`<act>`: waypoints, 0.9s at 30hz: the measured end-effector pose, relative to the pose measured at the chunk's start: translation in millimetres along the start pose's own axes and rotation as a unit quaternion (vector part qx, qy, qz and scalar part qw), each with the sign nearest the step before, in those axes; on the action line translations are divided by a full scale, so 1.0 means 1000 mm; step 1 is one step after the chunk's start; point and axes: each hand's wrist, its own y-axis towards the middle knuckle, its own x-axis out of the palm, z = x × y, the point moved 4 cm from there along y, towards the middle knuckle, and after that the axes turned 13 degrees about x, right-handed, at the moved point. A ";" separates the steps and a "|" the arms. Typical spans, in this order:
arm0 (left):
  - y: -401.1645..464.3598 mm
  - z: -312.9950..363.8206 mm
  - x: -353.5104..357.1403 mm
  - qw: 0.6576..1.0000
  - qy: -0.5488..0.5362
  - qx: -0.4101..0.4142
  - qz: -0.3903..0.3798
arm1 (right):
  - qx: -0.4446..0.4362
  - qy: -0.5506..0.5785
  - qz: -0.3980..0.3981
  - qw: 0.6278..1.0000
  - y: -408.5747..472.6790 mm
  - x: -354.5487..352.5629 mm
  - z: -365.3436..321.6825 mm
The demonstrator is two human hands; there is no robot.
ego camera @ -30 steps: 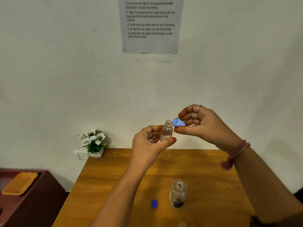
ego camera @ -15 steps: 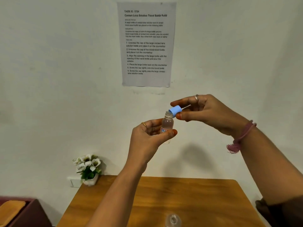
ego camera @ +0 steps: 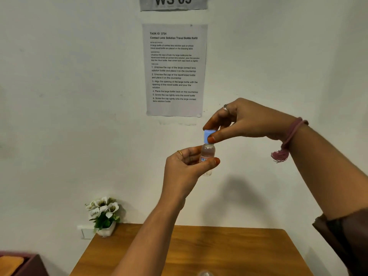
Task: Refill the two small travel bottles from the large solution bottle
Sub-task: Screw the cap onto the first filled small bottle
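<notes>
Blue plastic cap [ego camera: 209, 135] sits on top of the small travel bottle [ego camera: 208, 154], and my right hand [ego camera: 247, 120] pinches it from the right, thumb in front and fingertips behind. My left hand [ego camera: 187, 166] holds the bottle's lower body, thumb across the front over the label, fingers curled behind. Both hands are raised in front of the wall, well above the worktop [ego camera: 191, 250].

What the next move turns on, as I judge it, is that the cap lies directly above the bottle's neck, along the bottle's long axis, which stands close to upright with a slight lean. My right grip is the one on the cap; my left grip only steadies the bottle. If the cap stays in line with the neck, turning it should seat the thread; if it tips, it may bind. I cannot tell whether the thread has caught yet.

Liquid seems to fill much of the clear bottle, though the level is hard to read. At the bottom edge of the view a rounded clear top [ego camera: 205, 273] just shows on the worktop; I cannot say which bottle it is. A pot of white flowers [ego camera: 103, 216] stands at the back left corner, and an instruction sheet [ego camera: 175, 70] hangs on the wall behind. Nothing stands between my hands and the cap
</notes>
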 end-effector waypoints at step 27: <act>0.000 -0.013 0.000 1.000 -0.013 0.003 0.013 | 0.019 -0.070 -0.006 0.997 -0.001 0.010 0.010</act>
